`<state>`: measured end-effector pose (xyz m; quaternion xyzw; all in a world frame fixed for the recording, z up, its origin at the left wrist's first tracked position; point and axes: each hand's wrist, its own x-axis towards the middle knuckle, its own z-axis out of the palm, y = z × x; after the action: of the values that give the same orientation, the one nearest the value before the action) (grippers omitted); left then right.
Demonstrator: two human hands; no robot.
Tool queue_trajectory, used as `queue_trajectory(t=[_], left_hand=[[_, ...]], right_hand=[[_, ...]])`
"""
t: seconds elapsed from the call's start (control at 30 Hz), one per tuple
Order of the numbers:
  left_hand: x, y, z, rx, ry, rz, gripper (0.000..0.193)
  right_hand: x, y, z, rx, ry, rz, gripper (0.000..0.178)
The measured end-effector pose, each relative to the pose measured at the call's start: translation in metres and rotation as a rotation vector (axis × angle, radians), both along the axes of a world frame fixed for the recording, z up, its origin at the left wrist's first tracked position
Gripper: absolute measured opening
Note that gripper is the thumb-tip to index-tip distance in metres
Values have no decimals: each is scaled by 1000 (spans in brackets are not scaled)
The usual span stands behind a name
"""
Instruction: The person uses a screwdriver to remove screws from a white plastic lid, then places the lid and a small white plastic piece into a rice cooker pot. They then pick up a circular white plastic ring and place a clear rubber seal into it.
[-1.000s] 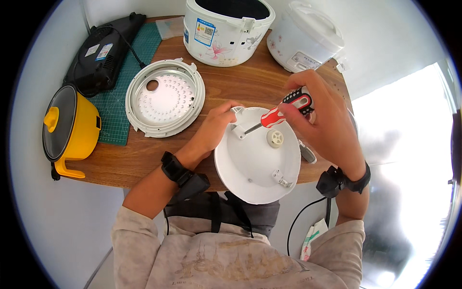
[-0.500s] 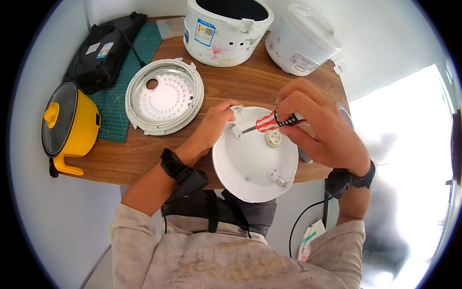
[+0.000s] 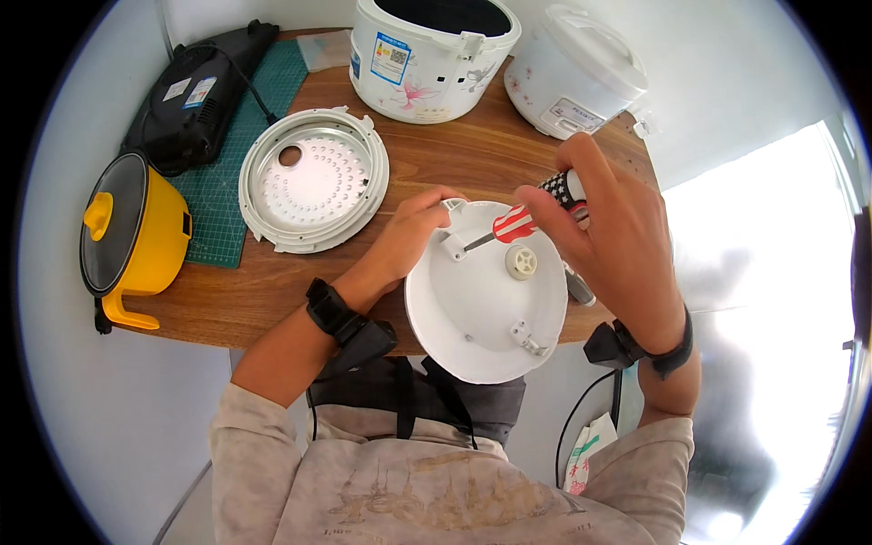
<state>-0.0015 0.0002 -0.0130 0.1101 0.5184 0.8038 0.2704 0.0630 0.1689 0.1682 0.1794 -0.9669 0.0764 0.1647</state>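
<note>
Brown wood-grain table (image 3: pixel 436 168): spans the middle of the frame, curved front edge.
Green gridded cutting mat (image 3: pixel 215 218): upper left, flat on the table.
White round cooker body with floral print (image 3: pixel 427 73): top centre, lidless, dark inside.
White lidded rice cooker with handle (image 3: pixel 586 73): upper right, just beside the cooker body, upright.
White shallow plastic shell, rounded (image 3: pixel 477 313): centre of the frame, hollow face up, its lower part overhanging the table edge.
Black plastic appliance with cord (image 3: pixel 195 104): upper left, partly over the mat.
White ring-shaped disc with dimpled silver plate (image 3: pixel 313 186): left of centre, one round hole.
Yellow pot with dark glass lid (image 3: pixel 156 241): far left, handle toward the lower edge.
Right hand (image 3: pixel 613 232): right of centre, fingers closed around the screwdriver's handle.
Left hand (image 3: pixel 413 241): centre, fingers closed on the shell's upper left rim; fingertips partly hidden.
Red, white and black-handled screwdriver (image 3: pixel 515 223): slanted, tip at the small white post (image 3: pixel 455 247); exact contact too small to tell.
Grey-handled tool (image 3: pixel 579 287): beside the shell's right edge, partly hidden.
Small metal bracket (image 3: pixel 527 339): shell's lower right.
Cream round spoked fitting (image 3: pixel 520 262): inside the shell, upper right.
</note>
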Motion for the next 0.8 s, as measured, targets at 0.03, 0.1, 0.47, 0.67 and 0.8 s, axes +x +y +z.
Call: queue_trajectory(t=[0.03,0.1,0.47,0.67,0.8], left_hand=[[0,0,-1,4,4,-4,36],[-1,-1,-3,-23,32,-7,36],[-2,-2,-2,-27,55,-22,39],[-5,0,-7,-29,61,-28,41],[-2,1,-4,-29,31,-13,37]], right_hand=[[0,0,0,-34,-18,26,39],[1,1,-1,-133,-65,73,39],[14,0,6,-136,-51,148,51],[11,7,-4,-315,-35,33,50],[9,13,-4,-516,-123,141,49]])
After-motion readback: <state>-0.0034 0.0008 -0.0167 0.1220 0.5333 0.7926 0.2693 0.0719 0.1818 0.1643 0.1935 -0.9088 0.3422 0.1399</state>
